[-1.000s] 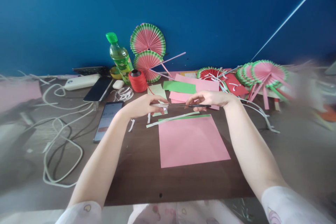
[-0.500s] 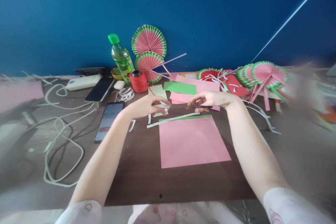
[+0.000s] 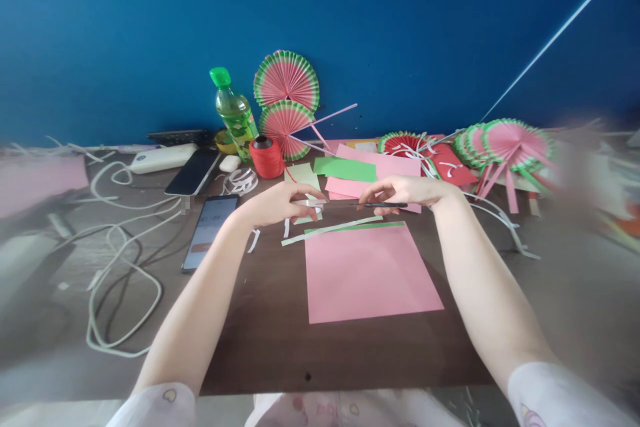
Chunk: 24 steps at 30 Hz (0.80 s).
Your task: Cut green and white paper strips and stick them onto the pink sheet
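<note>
My one view comes from a camera worn on my head, set above the near edge of the tabletop (image 3: 270,347) and facing forward and down across it, so my clothes (image 3: 325,410) show at the bottom and my forearms (image 3: 195,320) reach in from the lower corners. It sits close enough that my left hand (image 3: 275,204) and right hand (image 3: 415,191) fall near the middle, yet looks wide enough to take in the tabletop's far edge and the blue wall (image 3: 400,33) above, blurring toward both sides.
</note>
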Available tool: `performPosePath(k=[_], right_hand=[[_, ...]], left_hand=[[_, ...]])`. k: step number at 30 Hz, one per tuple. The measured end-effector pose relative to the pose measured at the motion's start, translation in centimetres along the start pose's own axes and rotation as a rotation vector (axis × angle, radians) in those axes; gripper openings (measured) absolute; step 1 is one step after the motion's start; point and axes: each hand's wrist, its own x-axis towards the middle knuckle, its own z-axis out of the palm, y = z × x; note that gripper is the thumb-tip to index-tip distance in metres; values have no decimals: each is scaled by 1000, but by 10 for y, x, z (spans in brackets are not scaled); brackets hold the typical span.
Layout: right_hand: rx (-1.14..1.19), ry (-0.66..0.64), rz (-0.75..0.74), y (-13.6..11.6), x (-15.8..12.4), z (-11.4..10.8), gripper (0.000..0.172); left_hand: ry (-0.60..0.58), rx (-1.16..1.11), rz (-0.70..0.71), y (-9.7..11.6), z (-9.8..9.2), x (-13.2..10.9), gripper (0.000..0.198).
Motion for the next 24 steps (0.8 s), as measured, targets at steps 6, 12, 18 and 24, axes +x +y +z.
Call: performPosePath(k=[6,12,18,24], right_hand=[[-6,15,21,-3,0,1,41],[11,16,22,-5,0,3,43],[-15,31,11,-5,0,4,44],[-82,30,22,-9,-1,4,45]], left_hand=[[-12,-15,-12,-1,1,0,43],[0,4,-3,0,0,0,39],[-1,8,-25,1,0,0,41],[0,44,-52,2,3,2,41]])
